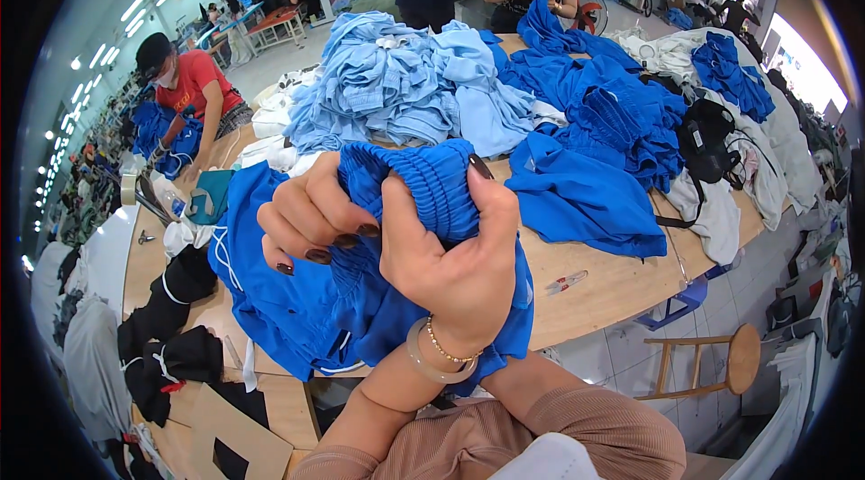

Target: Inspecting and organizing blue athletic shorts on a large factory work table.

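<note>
A blue garment with a gathered elastic waistband [432, 182] is bunched up in front of me; whether it is shorts or trousers cannot be told. My forearms cross. My left hand [455, 268], with a pale bangle and gold bracelet at its wrist, grips the waistband, thumb on the right edge and fingers bent over the front. My right hand [306, 210] comes from behind the cloth on the left side, its fingers curled against the gathered band. Blue fabric hides part of that arm. White cords [227, 268] show on blue cloth lying below and left of the hands.
Light-blue garments [387, 83] are heaped beyond my hands, with blue ones [595, 110] to their right. Small thread snips [568, 282] lie on the wooden table [577, 318]. Black bundles [171, 327] are at left, a stool [741, 359] at right. Co-workers [203, 83] stand around the table.
</note>
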A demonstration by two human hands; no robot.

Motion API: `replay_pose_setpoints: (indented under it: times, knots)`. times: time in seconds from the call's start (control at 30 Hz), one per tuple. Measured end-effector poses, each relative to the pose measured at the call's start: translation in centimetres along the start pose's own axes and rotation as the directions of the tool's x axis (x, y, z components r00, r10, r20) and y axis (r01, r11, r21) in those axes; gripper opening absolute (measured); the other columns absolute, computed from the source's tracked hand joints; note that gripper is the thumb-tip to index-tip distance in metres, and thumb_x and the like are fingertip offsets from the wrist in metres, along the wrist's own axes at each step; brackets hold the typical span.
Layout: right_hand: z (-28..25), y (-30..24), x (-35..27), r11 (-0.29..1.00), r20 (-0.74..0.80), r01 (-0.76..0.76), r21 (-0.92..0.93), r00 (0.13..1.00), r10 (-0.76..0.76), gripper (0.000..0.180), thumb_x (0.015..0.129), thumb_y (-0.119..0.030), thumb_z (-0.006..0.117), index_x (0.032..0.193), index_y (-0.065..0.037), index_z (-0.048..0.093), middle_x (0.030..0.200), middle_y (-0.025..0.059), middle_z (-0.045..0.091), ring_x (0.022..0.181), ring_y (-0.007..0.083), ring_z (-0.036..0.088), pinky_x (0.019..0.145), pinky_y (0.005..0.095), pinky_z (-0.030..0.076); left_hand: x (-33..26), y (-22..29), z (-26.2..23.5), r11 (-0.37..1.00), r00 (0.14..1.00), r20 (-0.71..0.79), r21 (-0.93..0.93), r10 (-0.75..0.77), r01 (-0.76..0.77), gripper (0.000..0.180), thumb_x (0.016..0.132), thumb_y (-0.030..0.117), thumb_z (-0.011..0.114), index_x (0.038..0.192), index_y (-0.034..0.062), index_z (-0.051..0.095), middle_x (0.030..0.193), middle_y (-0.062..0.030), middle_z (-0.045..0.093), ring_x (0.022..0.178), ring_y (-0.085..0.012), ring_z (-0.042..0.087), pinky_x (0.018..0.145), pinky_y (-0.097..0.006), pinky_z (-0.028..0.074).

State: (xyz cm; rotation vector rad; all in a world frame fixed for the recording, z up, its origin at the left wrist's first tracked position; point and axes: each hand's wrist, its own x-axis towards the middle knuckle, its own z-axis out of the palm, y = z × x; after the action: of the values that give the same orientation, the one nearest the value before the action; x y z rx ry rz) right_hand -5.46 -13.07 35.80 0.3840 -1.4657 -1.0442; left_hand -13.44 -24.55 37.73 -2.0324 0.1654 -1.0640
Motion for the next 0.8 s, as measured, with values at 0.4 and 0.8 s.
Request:
replay_pose_setpoints:
  times: [0.4,0.8]
  knots:
    - [0.0,0.2,-0.3,0.997,-0.052,0.052,-0.062,0.997,-0.055,0.040,0.071,-0.013,0.073,0.097,0.011,0.056,0.070,-0.0007,0.052,0.061,0.0052,0.047,0.058,0.0175,0.043,-0.2,0.3,-0.5,0.998,0.998,0.040,0.040,0.055,-0.057,0.021,0.088,0.023,0.053,0.098,0.0053,0.058,0.082,-0.0082,0.052,0.071,-0.0202,0.052,0.055,-0.032,0.050]
    - [-0.7,1.9,0.2,0.996,0.018,-0.010,0.086,1.000,0.008,0.039,0.075,-0.010,0.069,0.103,0.011,0.054,0.085,0.0045,0.055,0.073,0.0093,0.051,0.068,0.0220,0.045,0.5,0.4,-0.1,0.999,0.995,0.082,-0.006,0.049,-0.049,0.021,0.087,0.023,0.054,0.098,0.0059,0.059,0.082,-0.0090,0.053,0.071,-0.0211,0.053,0.055,-0.035,0.051]
